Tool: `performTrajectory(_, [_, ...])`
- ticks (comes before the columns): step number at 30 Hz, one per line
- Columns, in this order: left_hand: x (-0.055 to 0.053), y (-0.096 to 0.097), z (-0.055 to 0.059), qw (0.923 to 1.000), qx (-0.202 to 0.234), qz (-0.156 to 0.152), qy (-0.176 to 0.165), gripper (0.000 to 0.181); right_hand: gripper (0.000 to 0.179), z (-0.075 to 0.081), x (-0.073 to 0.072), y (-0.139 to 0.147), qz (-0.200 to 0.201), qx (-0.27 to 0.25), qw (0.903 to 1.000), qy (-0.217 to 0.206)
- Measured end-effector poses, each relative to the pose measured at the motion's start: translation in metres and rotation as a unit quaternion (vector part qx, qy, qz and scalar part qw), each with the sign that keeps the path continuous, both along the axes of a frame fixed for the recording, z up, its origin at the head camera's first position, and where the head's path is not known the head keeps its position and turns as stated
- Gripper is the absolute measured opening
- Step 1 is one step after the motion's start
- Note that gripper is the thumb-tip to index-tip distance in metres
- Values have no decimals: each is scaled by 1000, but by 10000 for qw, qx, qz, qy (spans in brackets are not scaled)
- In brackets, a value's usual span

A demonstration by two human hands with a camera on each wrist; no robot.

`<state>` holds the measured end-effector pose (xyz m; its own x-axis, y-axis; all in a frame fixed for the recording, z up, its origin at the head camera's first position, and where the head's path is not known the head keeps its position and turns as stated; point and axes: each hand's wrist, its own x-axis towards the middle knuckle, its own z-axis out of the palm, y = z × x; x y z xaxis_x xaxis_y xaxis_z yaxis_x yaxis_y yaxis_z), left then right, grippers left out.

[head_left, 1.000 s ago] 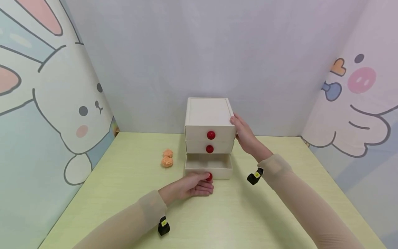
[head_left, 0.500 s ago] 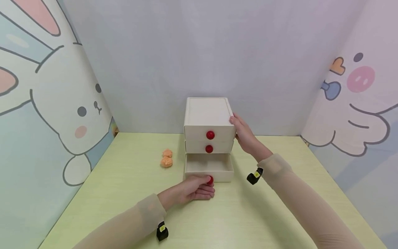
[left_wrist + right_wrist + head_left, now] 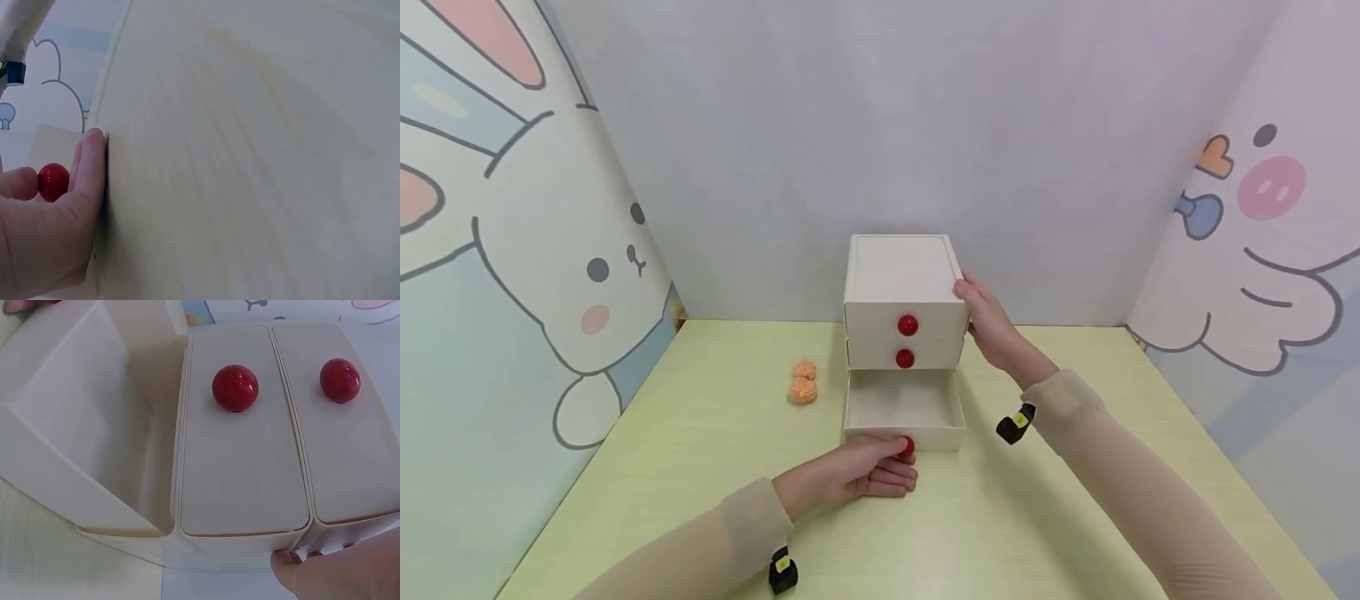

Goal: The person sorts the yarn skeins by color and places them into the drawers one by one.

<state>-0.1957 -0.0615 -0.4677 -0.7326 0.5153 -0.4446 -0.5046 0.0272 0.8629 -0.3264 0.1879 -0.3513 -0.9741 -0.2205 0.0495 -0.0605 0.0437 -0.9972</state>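
Observation:
A small white drawer cabinet with red knobs stands on the table. Its bottom drawer is pulled well out, its bare inside showing, while the two drawers above are closed. My left hand pinches the bottom drawer's red knob between thumb and forefinger; the other fingers extend below it, near the table. My right hand rests against the cabinet's right side, its thumb at the upper edge. In the right wrist view that hand touches the side of the upper drawers; its fingers are partly hidden.
Two lumpy orange pieces lie on the pale yellow-green table, left of the cabinet. A plain light backdrop stands close behind, and cartoon-printed panels border both sides.
My left hand has moved toward me with the knob, sliding the bottom drawer further out. My right hand has stayed at the cabinet's side. The orange pieces have not moved.

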Motion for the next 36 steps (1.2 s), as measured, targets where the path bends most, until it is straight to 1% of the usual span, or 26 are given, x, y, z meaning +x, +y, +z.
performTrajectory(4, [1,-3,2,9999,-15,-100,54,42,71,0,0,0,-2,8,10000,-38])
performTrajectory(6, [1,-7,4,9997,-48,-206,101,42,71,1,0,0,-6,15,10000,-39])
performTrajectory(8, [1,-13,7,9992,-115,-349,179,42,71,1,0,0,-7,12,10000,-27])
performTrajectory(11, [0,-25,11,9966,-310,-641,420,42,70,1,0,0,3,14,10000,5])
performTrajectory(13, [0,-34,15,9926,-524,-853,687,42,70,1,0,0,22,-1,10000,18])
performTrajectory(16, [-2,-49,21,9801,-990,-1181,1251,41,69,1,1,-1,37,-43,10000,37])
performTrajectory(18, [-3,-59,26,9677,-1352,-1348,1645,38,70,1,1,-1,50,-61,10000,43])
performTrajectory(20, [-4,-70,31,9537,-1667,-1538,1973,37,70,0,1,0,51,-67,10000,49])
performTrajectory(23, [-7,-87,39,9369,-2012,-1720,2285,37,70,-1,0,1,63,-69,9999,52])
performTrajectory(26, [-11,-103,47,9199,-2339,-1816,2573,39,70,-2,-1,1,76,-65,9999,48])
performTrajectory(28, [-15,-112,52,9046,-2605,-1802,2852,40,70,-2,-1,2,75,-74,9999,39])
performTrajectory(29, [-17,-116,54,8959,-2741,-1780,3008,40,70,-2,-1,2,80,-76,9999,41])
performTrajectory(31, [-22,-123,58,8757,-2970,-1751,3380,41,70,-2,-1,2,84,-90,9999,38])
performTrajectory(34, [-31,-133,64,8409,-3294,-1629,3972,43,70,-2,-1,2,84,-108,9999,43])
performTrajectory(36, [-37,-140,69,8190,-3475,-1488,4317,46,70,-2,-1,1,75,-133,9999,43])
